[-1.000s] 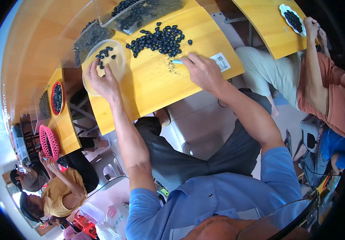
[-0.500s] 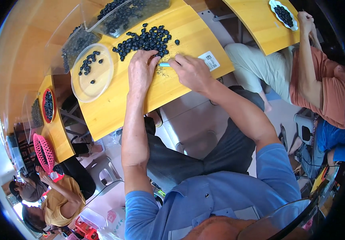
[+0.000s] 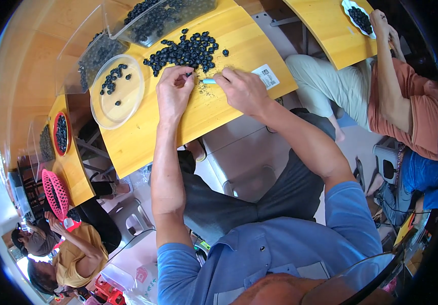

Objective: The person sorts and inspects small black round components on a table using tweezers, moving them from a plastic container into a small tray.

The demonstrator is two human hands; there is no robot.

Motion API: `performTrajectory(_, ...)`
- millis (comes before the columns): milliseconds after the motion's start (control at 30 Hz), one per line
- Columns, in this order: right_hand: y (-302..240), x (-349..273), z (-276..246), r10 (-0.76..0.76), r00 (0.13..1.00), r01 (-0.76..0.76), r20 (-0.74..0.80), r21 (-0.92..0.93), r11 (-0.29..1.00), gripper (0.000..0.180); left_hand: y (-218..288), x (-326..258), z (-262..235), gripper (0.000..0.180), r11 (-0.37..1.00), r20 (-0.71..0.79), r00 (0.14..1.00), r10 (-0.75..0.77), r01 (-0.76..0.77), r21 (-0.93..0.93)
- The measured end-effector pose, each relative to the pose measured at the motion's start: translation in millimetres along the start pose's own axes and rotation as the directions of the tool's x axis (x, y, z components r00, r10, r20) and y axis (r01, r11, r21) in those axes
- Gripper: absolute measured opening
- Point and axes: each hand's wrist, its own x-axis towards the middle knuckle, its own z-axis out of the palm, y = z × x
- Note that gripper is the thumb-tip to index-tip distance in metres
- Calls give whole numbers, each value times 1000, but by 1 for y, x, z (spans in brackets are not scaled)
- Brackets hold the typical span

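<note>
Between the thumb and fingers of my left hand (image 3: 174, 94) is a small dark round bead (image 3: 189, 74). My right hand (image 3: 244, 92) is closed on a slim light-blue pen-like tool (image 3: 209, 81), its tip pointing left towards the bead, with a small gap between them. Just beyond my hands spreads a loose pile of dark round beads (image 3: 180, 53) on the yellow wooden table (image 3: 153, 134). Fine crumbs (image 3: 206, 91) lie scattered under the tool. To the left of my left hand, a shallow clear round tray (image 3: 108, 114) holds several beads.
Clear bins (image 3: 150, 38) full of dark beads stand at the table's far left. A white printed card (image 3: 265, 76) lies right of my right hand. Other people sit at tables on both sides, with a white dish (image 3: 347, 6), a red-rimmed bowl (image 3: 68, 137) and a pink basket (image 3: 65, 190).
My left hand has drawn slightly left and back from the pile, and a bead now shows in its fingers. My right hand and the tool have hardly moved.
</note>
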Motion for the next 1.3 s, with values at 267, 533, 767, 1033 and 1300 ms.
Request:
performTrajectory(267,-1,0,-4,2,999,0,-52,38,999,28,2,-15,1,26,945,11,984,-180,176,-277)
performTrajectory(533,-2,0,-3,-38,995,40,-97,19,999,26,14,-24,8,32,940,107,977,-184,207,-271)
performTrajectory(767,-2,0,-3,-76,991,75,-112,-9,997,28,11,-22,10,35,959,97,979,-180,197,-204)
performTrajectory(1033,-2,0,-3,-82,991,81,-109,-10,997,29,17,-23,8,39,972,98,978,-182,194,-133)
performTrajectory(1300,-1,1,0,73,997,-73,17,18,997,25,23,-30,5,45,953,24,982,-188,189,-238)
